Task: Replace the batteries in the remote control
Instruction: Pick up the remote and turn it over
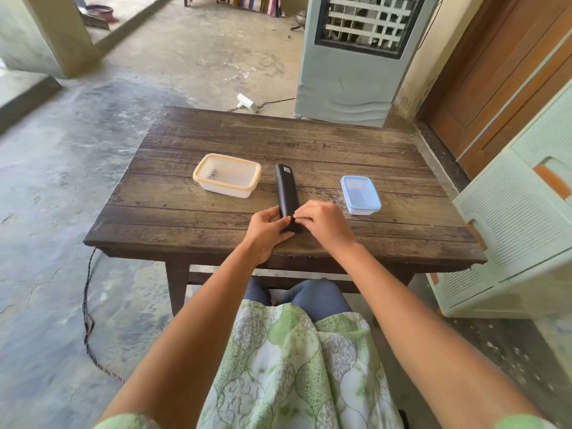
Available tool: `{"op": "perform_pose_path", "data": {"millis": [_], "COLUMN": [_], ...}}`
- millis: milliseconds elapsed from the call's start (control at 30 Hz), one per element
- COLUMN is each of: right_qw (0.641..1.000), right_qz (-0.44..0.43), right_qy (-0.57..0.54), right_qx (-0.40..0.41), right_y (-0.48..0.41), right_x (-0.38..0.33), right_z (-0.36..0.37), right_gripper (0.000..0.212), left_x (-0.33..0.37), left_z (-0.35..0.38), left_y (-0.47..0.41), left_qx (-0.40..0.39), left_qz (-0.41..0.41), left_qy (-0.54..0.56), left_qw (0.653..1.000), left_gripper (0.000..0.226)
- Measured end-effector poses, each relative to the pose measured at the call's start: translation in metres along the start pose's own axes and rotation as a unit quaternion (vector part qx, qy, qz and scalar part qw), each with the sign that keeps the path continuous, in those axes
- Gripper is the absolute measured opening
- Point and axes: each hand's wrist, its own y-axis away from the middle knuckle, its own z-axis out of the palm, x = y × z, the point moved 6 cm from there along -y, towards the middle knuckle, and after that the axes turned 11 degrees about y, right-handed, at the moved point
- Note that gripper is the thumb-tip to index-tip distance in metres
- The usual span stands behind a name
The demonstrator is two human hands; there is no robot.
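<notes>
A long black remote control (287, 190) lies back side up on the dark wooden table (192, 218), with a small label near its far end. My left hand (266, 231) grips its near end from the left. From the right, my right hand (323, 222) pinches the same end with its fingertips. The near end of the remote is hidden under my fingers. A clear box with a cream lid (227, 175) stands left of the remote. To the remote's right stands a smaller clear box with a blue lid (360, 195). No batteries show.
A tall pale air cooler (356, 63) stands behind the table, a white plug adapter (246, 102) on the floor beside it. A pale green plastic drawer unit (520, 230) crowds the table's right side. A dark cord (88, 317) trails along the floor at the left.
</notes>
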Motion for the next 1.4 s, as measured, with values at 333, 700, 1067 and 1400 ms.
{"op": "perform_pose_path", "data": {"millis": [333,700,1067,1400], "right_qw": [0.978,0.991,0.983,0.934], "right_qz": [-0.127,-0.071,0.056,0.313], "right_qy": [0.168,0.049,0.001,-0.044], "right_qx": [0.012,0.100,0.175,0.167], "right_y": [0.003,0.002,0.019,0.052], "right_x": [-0.017,-0.006,0.009,0.049], "right_z": [0.005,-0.015,-0.023,-0.009], "right_gripper": [0.008,0.025,0.020,0.022], "left_x": [0.000,0.000,0.000,0.001], "left_z": [0.000,-0.001,0.000,0.000], "left_y": [-0.001,0.000,0.002,0.002], "left_qx": [0.011,0.023,0.021,0.027], "left_qz": [0.006,0.003,0.004,-0.005], "left_qy": [-0.015,0.003,0.009,0.014], "left_qw": [1.000,1.000,1.000,1.000], "left_gripper": [0.035,0.035,0.038,0.043]}}
